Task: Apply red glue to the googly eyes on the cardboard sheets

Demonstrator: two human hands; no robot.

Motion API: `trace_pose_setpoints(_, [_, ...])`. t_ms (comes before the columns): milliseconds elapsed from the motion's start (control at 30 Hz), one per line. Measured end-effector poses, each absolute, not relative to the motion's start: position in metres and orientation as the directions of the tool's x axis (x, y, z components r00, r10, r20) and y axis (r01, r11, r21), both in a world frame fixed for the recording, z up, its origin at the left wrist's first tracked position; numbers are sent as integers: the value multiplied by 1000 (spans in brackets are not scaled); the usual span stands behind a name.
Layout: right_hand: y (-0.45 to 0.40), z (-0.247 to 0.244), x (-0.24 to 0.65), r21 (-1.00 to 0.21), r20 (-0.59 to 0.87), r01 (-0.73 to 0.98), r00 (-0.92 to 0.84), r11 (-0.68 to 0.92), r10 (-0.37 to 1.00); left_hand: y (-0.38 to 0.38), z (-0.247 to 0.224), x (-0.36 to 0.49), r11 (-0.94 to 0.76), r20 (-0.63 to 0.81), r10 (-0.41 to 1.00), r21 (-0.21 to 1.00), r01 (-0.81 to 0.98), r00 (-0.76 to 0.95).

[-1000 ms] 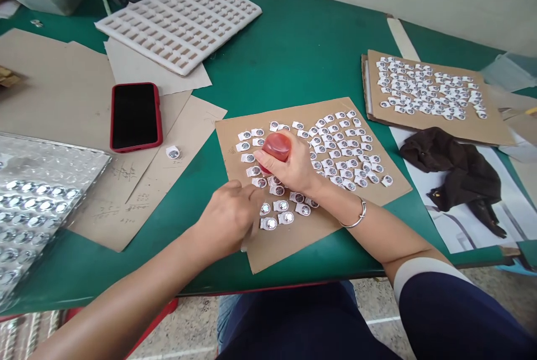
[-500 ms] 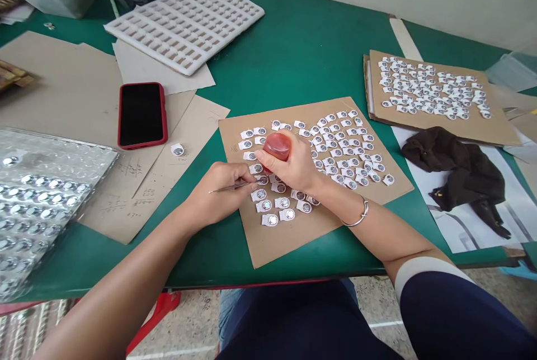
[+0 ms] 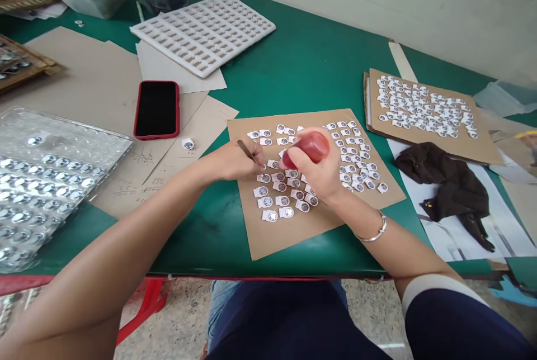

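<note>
My right hand is wrapped round a soft red squeeze bottle, tilted so its narrower end points down and left over the brown cardboard sheet. In my left hand a slim metal tool is pinched; its working end is hidden by the fingers. That hand is at the sheet's left side, just left of the bottle. Many small white tabs with round dark-and-silver discs lie in rows on the sheet, such as the tab at the near edge. Both hands cover some of them.
To the left lie a red-cased phone, a single tab and a clear tray of shiny domed pieces. A white slotted tray is behind. More tabs cover another cardboard at right, near a dark cloth.
My left hand has moved up the sheet, and its tool now points up instead of sideways. My right hand has shifted right, with the bottle tilted more to the left. The camera view has turned slightly.
</note>
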State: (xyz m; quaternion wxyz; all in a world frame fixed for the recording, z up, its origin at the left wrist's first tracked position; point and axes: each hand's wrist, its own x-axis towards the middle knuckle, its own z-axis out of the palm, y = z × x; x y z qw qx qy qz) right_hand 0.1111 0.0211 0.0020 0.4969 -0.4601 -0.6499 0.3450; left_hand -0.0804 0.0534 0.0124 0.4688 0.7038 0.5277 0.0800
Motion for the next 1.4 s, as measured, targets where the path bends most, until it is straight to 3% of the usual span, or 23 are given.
trace_pose_setpoints(133, [-1,-7,123,-946,267,163,-92,279,959,56,10,-83,29,-393,807,772,635,441])
trace_pose_setpoints(367, [-8,-21,120,-840,435,301,-122,451,892,53,6,-89,63,-381,812,811,582,443])
trace_pose_setpoints(1400, [-4,-23,116,-817,436,338,-170,468,884,47,7,-88,53,-363,824,815,577,436])
